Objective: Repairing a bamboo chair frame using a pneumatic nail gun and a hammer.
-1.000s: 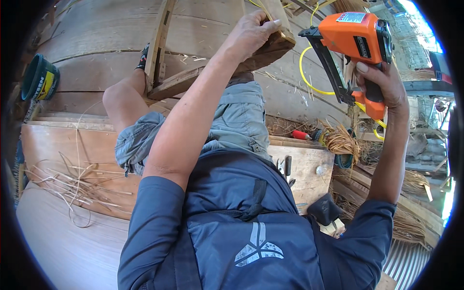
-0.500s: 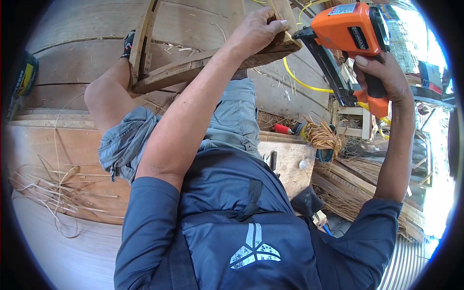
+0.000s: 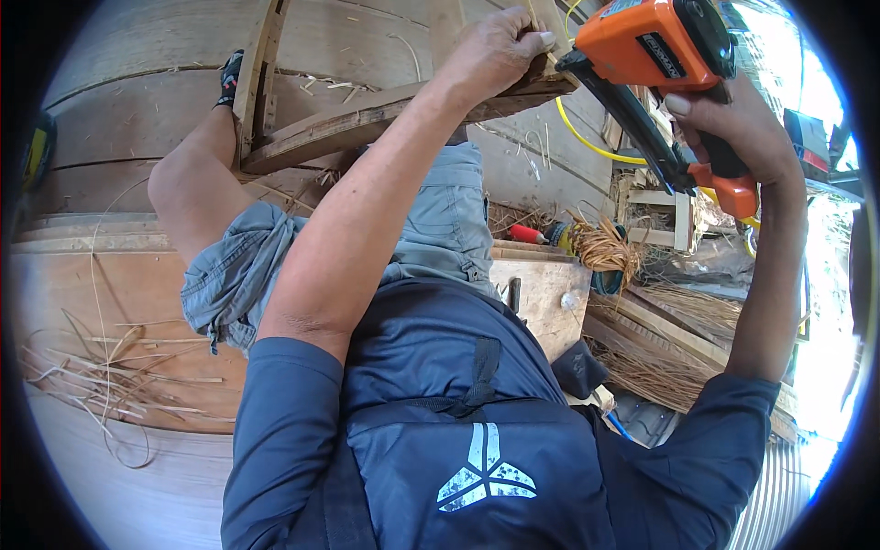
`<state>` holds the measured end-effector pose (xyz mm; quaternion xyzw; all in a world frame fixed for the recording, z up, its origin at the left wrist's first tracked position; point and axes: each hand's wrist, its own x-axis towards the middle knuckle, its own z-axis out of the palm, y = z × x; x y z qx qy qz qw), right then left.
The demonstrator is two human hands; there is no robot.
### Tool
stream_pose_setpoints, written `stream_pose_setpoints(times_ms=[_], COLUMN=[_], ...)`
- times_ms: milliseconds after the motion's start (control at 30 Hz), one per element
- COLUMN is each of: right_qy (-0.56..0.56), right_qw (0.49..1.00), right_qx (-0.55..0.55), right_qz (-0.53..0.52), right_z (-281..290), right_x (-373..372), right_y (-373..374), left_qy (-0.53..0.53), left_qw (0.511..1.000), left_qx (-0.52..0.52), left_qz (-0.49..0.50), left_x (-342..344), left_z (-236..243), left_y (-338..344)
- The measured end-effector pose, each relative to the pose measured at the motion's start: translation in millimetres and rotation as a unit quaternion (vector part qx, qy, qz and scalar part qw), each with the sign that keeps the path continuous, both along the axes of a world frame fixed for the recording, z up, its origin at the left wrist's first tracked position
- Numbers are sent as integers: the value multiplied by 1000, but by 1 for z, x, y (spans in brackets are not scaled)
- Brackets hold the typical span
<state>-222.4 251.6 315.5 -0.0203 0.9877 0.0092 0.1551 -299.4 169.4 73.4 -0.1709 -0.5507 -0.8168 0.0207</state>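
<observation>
At the top of the head view, my left hand (image 3: pixel 490 60) grips the corner of a wooden frame (image 3: pixel 328 136), its thumb pressed along the edge. My right hand (image 3: pixel 729 128) is closed round the black handle of an orange pneumatic staple or nail gun (image 3: pixel 623 37). The gun's nose is at the wood just right of my left thumb; whether they touch is unclear. A yellow hose (image 3: pixel 591 142) runs behind the tool. The frame reaches left to an upright piece (image 3: pixel 261 50) beside my bare left leg.
Wood strips lie on the plywood (image 3: pixel 110 293) at left and on the plank floor (image 3: pixel 128 101). At right are a coil of straw-coloured strips (image 3: pixel 610 247), a red object (image 3: pixel 527 234), long bundles of strips (image 3: pixel 660 362) and a dark pouch (image 3: pixel 577 367). A bucket (image 3: pixel 37 151) stands far left.
My right hand has shifted right and the gun's nose has moved in toward the frame beside my left hand. My left hand and frame sit slightly higher in view; the surroundings have shifted left.
</observation>
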Motion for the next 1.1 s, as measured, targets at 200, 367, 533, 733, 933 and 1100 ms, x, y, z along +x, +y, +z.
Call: stream_pose_setpoints(times_ms=[200, 367, 533, 733, 933, 1100], right_qy=[-13, -63, 6, -25, -120, -56], right_qw=[999, 989, 994, 962, 923, 889], right_qx=[38, 130, 106, -42, -49, -52], right_qz=[2, -26, -27, -268, -362, -451], right_z=[-2, 2, 4, 18, -94, -204], right_x=[-2, -14, 5, 70, 129, 213], right_y=[-14, -31, -22, 64, 197, 283], left_qy=[-53, -22, -45, -42, -81, 25], left_qw=[990, 990, 987, 991, 995, 997], left_qx=[55, 85, 56, 85, 13, 17], left_qz=[-115, -111, -147, -97, 65, 71], left_x=[0, -3, -5, 8, 28, 53], left_z=[6, 1, -1, 6, -8, 4], left_y=[-10, -8, -13, -17, -15, -16])
